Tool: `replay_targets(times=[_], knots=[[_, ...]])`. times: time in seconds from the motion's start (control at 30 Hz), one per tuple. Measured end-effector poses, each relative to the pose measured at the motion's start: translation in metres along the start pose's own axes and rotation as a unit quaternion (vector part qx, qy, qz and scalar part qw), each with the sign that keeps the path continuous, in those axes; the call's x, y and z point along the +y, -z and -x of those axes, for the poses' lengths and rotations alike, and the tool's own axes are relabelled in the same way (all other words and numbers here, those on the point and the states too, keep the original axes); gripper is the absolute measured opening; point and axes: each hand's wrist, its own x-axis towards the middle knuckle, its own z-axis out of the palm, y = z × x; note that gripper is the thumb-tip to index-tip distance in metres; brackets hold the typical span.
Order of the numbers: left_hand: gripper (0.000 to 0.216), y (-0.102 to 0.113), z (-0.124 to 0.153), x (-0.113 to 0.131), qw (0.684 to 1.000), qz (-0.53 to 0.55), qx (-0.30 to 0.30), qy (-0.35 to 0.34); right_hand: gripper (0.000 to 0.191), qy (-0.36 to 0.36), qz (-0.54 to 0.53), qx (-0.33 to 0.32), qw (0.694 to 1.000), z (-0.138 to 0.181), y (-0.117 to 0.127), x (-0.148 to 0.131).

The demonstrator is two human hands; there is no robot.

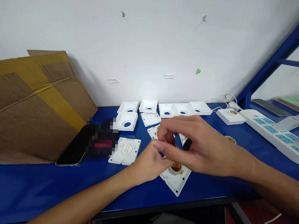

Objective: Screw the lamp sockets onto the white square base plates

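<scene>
My left hand (148, 163) is closed on a white square lamp-holder plate (176, 181) with a brass socket in its middle, holding it tilted just above the blue table (37, 186). Over the plate, my right hand (195, 143) has its fingers curled round a small black tool (187, 144), of which only the end shows between the fingers. What the tool's tip touches is hidden by the fingers.
Several white square covers (127, 121) lie in rows at the back, one plate (125, 151) face down near a phone (74, 150). Flattened cardboard (33, 100) leans at left. At right lie another lamp holder (230, 116), a loose brass ring (230, 139) and a white power strip (274, 134).
</scene>
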Motion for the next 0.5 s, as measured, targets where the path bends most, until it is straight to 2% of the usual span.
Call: replay_targets(times=[0.1,0.17,0.23,0.3,0.33,0.43,0.5], knots=[[0.025,-0.001,0.000,0.001,1.000,0.020,-0.010,-0.009,0.012,0.004,-0.216,-0.008,0.976,0.009,0.002,0.014],[0.020,-0.002,0.001,-0.001,0.999,0.035,-0.008,-0.014,0.018,-0.010,-0.353,-0.037,0.935,0.013,0.001,0.024],[0.016,-0.001,0.002,-0.002,0.999,0.040,-0.013,-0.003,0.032,-0.008,-0.458,-0.068,0.886,0.013,-0.005,0.034],[0.016,0.000,0.002,-0.001,0.999,0.030,-0.021,0.007,0.048,0.012,-0.521,-0.094,0.848,0.011,-0.014,0.040],[0.015,0.002,0.002,0.000,0.999,0.024,-0.024,0.008,0.054,0.022,-0.536,-0.094,0.839,0.010,-0.019,0.041],[0.010,0.011,0.000,0.004,0.998,0.026,-0.062,0.008,0.064,0.010,-0.550,-0.051,0.834,0.009,-0.029,0.039],[0.022,0.020,-0.002,0.006,0.992,0.026,-0.121,0.012,0.065,-0.013,-0.546,-0.012,0.838,0.010,-0.033,0.034]])
